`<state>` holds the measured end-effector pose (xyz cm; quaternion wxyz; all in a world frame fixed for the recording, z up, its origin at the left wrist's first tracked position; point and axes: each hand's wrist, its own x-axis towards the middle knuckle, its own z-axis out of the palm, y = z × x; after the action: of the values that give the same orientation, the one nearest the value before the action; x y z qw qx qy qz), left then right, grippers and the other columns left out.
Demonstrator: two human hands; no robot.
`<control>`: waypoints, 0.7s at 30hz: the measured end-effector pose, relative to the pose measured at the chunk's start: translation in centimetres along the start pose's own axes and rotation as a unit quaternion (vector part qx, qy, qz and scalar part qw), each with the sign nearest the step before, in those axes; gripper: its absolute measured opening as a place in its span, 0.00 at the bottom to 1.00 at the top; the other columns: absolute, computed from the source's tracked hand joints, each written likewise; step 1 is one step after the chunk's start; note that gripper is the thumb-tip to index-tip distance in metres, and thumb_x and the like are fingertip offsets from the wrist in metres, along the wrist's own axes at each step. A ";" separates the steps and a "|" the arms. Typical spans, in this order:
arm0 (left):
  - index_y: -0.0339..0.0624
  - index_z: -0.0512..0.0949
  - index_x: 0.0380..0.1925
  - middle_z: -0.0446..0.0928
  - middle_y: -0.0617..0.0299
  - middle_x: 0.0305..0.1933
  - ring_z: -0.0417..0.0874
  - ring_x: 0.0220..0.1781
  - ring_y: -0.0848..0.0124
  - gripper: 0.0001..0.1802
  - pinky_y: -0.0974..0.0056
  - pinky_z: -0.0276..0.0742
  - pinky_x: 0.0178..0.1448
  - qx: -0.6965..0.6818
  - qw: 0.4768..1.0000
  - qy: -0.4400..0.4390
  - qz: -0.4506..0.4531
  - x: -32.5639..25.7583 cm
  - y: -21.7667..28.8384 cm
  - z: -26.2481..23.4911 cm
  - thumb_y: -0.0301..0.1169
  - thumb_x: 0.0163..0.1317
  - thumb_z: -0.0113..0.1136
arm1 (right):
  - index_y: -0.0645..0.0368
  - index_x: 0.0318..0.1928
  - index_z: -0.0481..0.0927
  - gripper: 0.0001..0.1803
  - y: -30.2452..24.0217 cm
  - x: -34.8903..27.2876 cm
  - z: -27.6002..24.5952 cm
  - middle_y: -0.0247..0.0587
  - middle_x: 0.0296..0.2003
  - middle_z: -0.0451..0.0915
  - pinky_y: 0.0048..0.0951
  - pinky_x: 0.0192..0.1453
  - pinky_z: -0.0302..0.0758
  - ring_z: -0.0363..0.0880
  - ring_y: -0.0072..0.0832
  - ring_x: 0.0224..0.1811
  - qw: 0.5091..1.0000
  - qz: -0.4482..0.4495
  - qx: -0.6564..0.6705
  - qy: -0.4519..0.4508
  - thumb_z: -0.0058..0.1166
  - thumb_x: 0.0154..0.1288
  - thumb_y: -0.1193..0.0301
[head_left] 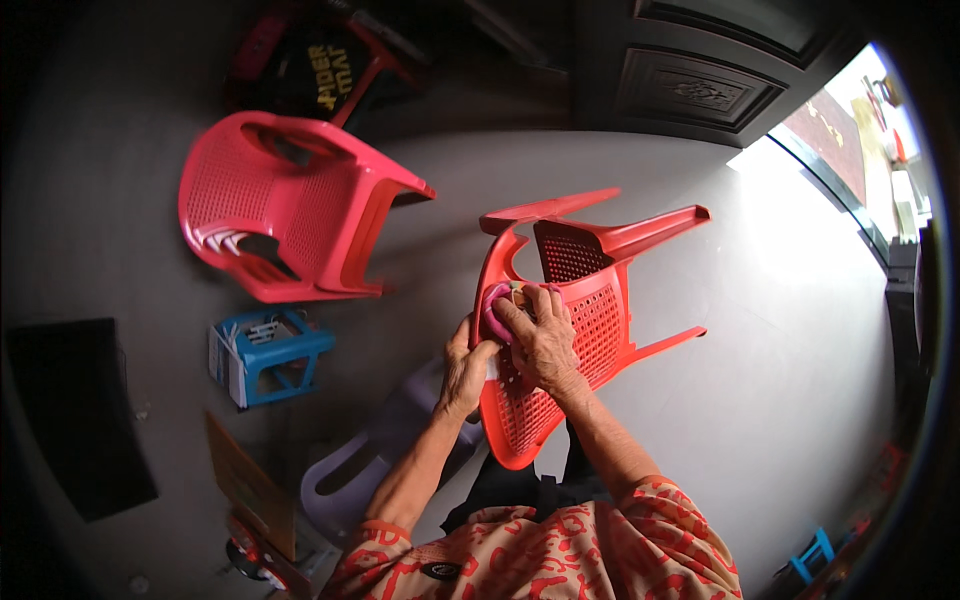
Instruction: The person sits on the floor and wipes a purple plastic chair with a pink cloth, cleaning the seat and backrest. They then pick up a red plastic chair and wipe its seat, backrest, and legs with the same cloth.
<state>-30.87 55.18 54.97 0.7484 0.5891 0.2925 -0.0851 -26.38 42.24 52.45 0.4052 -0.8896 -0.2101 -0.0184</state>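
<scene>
A red plastic chair (598,328) with a perforated seat and back is tipped over in front of me, its legs pointing to the right. My left hand (466,368) grips the chair's left edge, fingers wrapped around it. Bunched under my right hand (543,340) is a pink cloth (495,312), pressed against the chair near that same edge. Both hands are close together, and the right fingers hide part of the cloth.
Another pinkish-red plastic chair (315,215) stands at the far left. Below it is a small blue stool (270,350) with things on it. A purple plastic chair (350,470) is by my left forearm. A dark panelled door (700,85) stands beyond, beside a bright doorway.
</scene>
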 end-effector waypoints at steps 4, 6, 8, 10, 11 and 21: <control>0.39 0.74 0.52 0.78 0.68 0.40 0.76 0.37 0.80 0.19 0.71 0.74 0.43 0.121 0.992 -0.041 0.013 -0.6 1.0 1.6 0.23 0.59 0.53 | 0.49 0.48 0.80 0.19 1.6 2.3 -2.8 0.45 0.47 0.70 0.40 0.47 0.71 0.70 0.42 0.48 0.998 -0.001 -0.052 0.028 0.61 0.53 0.67; 0.39 0.74 0.52 0.78 0.68 0.39 0.75 0.37 0.81 0.19 0.71 0.74 0.43 0.137 0.989 -0.062 0.011 -0.4 0.9 2.3 0.24 0.60 0.53 | 0.48 0.46 0.81 0.17 3.3 3.0 -3.9 0.43 0.45 0.71 0.39 0.46 0.70 0.70 0.41 0.47 0.997 0.022 -0.066 0.017 0.61 0.54 0.64; 0.38 0.74 0.52 0.78 0.67 0.39 0.75 0.37 0.80 0.18 0.71 0.73 0.44 0.154 0.985 -0.079 0.009 -0.2 0.9 2.7 0.25 0.60 0.53 | 0.47 0.48 0.81 0.18 4.7 3.3 -4.4 0.41 0.45 0.71 0.39 0.47 0.71 0.70 0.40 0.48 0.997 0.052 -0.045 0.017 0.61 0.54 0.67; 0.37 0.73 0.52 0.77 0.66 0.40 0.74 0.38 0.79 0.17 0.70 0.73 0.46 0.175 0.980 -0.093 0.007 -0.2 1.2 2.9 0.25 0.61 0.52 | 0.44 0.48 0.81 0.20 6.2 3.4 -3.7 0.40 0.45 0.71 0.39 0.47 0.72 0.71 0.41 0.48 0.996 0.085 -0.015 0.032 0.60 0.52 0.70; 0.37 0.73 0.52 0.78 0.66 0.40 0.75 0.39 0.79 0.17 0.70 0.73 0.47 0.183 0.978 -0.095 0.010 -0.1 1.1 2.8 0.25 0.61 0.52 | 0.42 0.48 0.81 0.22 7.0 3.7 -3.2 0.40 0.45 0.71 0.39 0.46 0.73 0.71 0.40 0.48 0.994 0.101 -0.011 0.047 0.59 0.49 0.72; 0.39 0.74 0.52 0.78 0.67 0.40 0.76 0.37 0.80 0.18 0.71 0.74 0.42 0.190 0.968 -0.160 0.027 1.7 -0.8 1.0 0.25 0.61 0.53 | 0.51 0.45 0.81 0.20 7.9 2.4 -2.0 0.46 0.47 0.72 0.39 0.48 0.74 0.72 0.44 0.47 0.984 0.149 -0.027 0.098 0.58 0.47 0.77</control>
<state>-29.51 54.40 53.55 0.6621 0.7067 0.1320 -0.2118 -20.82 37.04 48.66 0.3973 -0.9157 -0.0340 -0.0502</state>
